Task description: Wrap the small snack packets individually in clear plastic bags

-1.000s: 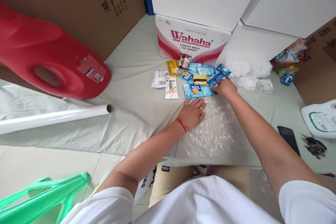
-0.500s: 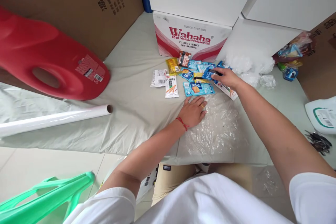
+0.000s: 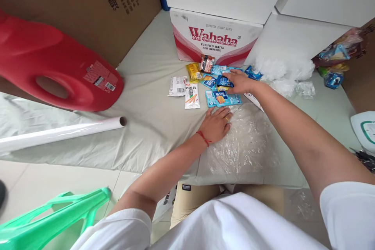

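My left hand (image 3: 216, 125) lies flat, fingers stretched, at the left edge of a clear crinkled plastic bag (image 3: 247, 144). Over the heap of snack packets my right hand (image 3: 242, 81) is open, its fingers apart. By its fingertips rests a dark blue packet (image 3: 224, 81), on top of light blue packets (image 3: 227, 98) and a partly hidden yellow one. To the left are a yellow packet (image 3: 193, 72), a brown packet (image 3: 207, 63), a white packet (image 3: 177, 86) and a white-and-green snack packet (image 3: 192, 95). Another white packet (image 3: 254, 101) is partly covered by my right wrist.
A Wahaba-style white and red carton marked Wahaha (image 3: 215, 39) stands behind the packets. Bundled clear plastic (image 3: 278, 70) lies to its right. On the left are a red jug (image 3: 73, 70) and a white film roll (image 3: 64, 133). A green stool (image 3: 58, 218) stands below.
My right hand has let go of the dark blue packet, which now lies on the heap, and its fingers have spread. My left hand stays in place. The view has shifted slightly.
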Tool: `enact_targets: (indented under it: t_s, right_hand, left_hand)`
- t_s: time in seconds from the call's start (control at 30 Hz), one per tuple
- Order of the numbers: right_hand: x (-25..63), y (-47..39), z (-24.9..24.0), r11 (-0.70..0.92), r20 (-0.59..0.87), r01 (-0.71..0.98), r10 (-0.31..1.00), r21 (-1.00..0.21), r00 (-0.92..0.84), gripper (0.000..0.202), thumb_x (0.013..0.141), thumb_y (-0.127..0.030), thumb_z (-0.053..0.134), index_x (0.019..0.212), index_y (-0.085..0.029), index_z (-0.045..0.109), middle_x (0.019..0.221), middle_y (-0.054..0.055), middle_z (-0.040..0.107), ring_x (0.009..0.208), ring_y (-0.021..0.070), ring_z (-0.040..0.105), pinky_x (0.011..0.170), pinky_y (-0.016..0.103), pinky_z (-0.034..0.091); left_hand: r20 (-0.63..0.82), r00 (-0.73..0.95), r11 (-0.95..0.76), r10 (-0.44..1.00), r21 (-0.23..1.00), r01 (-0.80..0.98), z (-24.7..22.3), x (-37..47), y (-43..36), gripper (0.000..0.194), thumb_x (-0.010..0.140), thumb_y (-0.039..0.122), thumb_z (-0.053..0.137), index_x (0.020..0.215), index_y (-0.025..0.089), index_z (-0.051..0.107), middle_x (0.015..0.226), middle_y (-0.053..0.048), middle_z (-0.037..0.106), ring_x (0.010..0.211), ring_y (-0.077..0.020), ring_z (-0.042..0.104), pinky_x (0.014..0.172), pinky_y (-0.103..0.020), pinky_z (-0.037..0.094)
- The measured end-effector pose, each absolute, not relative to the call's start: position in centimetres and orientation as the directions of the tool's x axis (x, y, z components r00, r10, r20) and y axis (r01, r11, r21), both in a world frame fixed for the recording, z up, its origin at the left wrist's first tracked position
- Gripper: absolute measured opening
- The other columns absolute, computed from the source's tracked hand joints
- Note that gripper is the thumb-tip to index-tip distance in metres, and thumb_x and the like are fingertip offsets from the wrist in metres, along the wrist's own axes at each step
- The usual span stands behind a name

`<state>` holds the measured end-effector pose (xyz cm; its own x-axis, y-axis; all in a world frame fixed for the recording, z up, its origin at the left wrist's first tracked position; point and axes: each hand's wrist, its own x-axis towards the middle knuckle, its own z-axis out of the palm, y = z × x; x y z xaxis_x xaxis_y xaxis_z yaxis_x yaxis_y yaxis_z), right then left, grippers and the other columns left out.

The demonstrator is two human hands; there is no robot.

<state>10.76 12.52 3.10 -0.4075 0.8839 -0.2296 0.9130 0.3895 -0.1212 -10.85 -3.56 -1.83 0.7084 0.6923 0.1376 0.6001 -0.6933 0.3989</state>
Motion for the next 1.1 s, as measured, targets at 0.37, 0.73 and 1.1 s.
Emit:
enact_targets:
  t_s: [0.37, 0.73, 1.1]
  right_hand:
    - [11.3, 5.8, 6.3, 0.379, 0.147, 0.901, 0.923, -0.211, -0.355, 0.076, 0.085, -0.045, 0.068, 0.154, -0.017, 0.050, 0.148, 0.018, 0.056, 0.139, 0.0419, 0.045, 0.119, 0.060, 0.032]
    - [11.4, -9.8, 5.2, 0.474, -0.071, 0.745, 0.821, -0.468, -0.567, 0.070, 0.086, -0.025, 0.065, 0.155, -0.031, 0.052, 0.135, 0.012, 0.065, 0.149, 0.0364, 0.041, 0.123, 0.061, 0.032]
    - [12.2, -10.0, 2.1, 0.400, -0.057, 0.793, 0.878, -0.459, -0.475, 0.078, 0.090, -0.047, 0.072, 0.161, -0.033, 0.041, 0.156, 0.012, 0.053, 0.156, 0.0406, 0.030, 0.124, 0.071, 0.021]
  left_hand:
    - [0.158, 0.686, -0.678, 0.710, 0.420, 0.604, -2.0, -10.8, -3.6, 0.049, 0.111, 0.037, 0.031, 0.148, 0.023, 0.059, 0.161, -0.007, 0.053, 0.152, -0.0237, 0.046, 0.128, -0.056, 0.025]
    - [0.078, 0.687, -0.622, 0.723, 0.508, 0.597, -1.8, -11.4, -2.5, 0.053, 0.102, 0.017, 0.037, 0.151, 0.025, 0.055, 0.164, -0.005, 0.049, 0.154, -0.0201, 0.043, 0.129, -0.053, 0.025]
    - [0.092, 0.671, -0.599, 0.735, 0.550, 0.581, -2.0, -11.6, -2.2, 0.046, 0.104, 0.024, 0.041, 0.146, 0.022, 0.060, 0.161, -0.007, 0.053, 0.151, -0.0218, 0.047, 0.129, -0.055, 0.026]
